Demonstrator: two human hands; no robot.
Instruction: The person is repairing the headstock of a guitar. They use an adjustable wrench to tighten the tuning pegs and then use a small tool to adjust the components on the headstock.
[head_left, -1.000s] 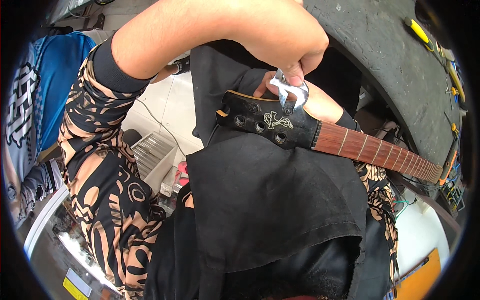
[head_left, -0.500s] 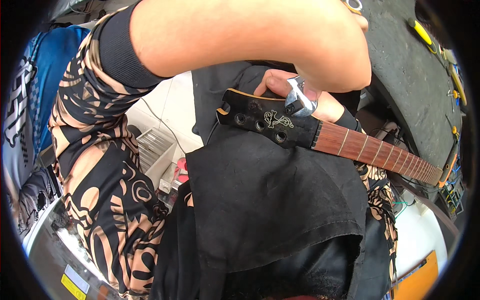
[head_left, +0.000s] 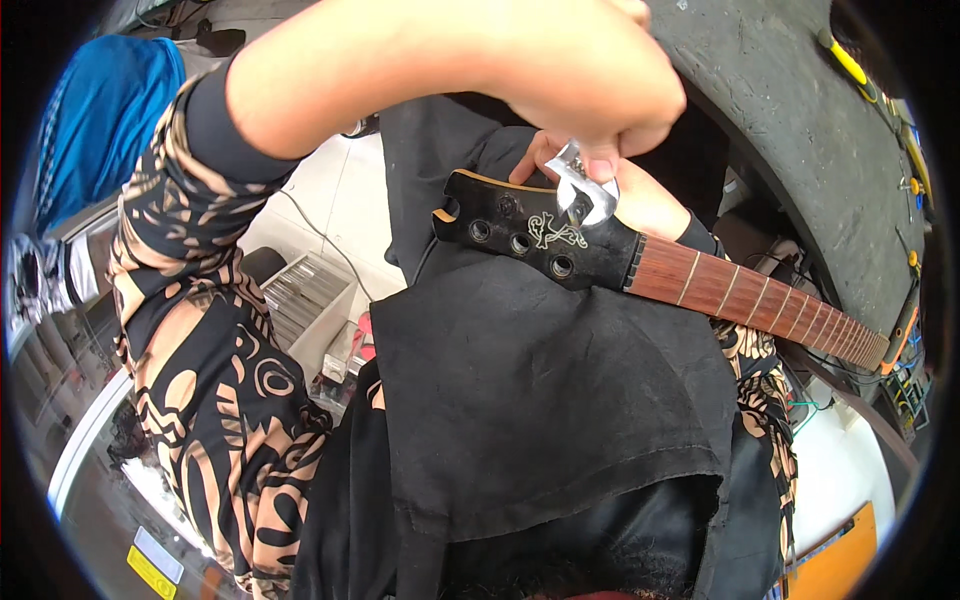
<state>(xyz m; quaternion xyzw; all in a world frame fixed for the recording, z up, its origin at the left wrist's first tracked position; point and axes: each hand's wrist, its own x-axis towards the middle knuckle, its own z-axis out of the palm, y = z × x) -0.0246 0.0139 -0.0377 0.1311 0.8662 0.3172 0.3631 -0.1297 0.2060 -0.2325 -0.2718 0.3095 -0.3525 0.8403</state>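
Observation:
My left hand (head_left: 610, 100) reaches across from the left with thumb and fingers closed on a silver adjustable wrench (head_left: 590, 195). The wrench's jaw sits at a tuner hole on the black guitar headstock (head_left: 550, 260), which has a curly inlay and several holes. My right hand (head_left: 540, 150) is behind the headstock's upper edge, partly hidden by the wrench and headstock, fingers curled against it. The neck, with reddish fretboard (head_left: 750, 300), runs off to the right. A black apron (head_left: 540, 400) covers my lap beneath it.
A grey bench (head_left: 760, 100) curves along the upper right, holding a yellow-handled screwdriver (head_left: 848, 62) and other tools. A white tray (head_left: 305, 300) of metal strips lies below at left, near a cable. Blue fabric (head_left: 110, 120) is at the far left; an orange board (head_left: 830, 560) is lower right.
My left hand and forearm swung up and right half a second ago, then came back down-left, with the wrench still held at the headstock. The headstock shifted slightly upward.

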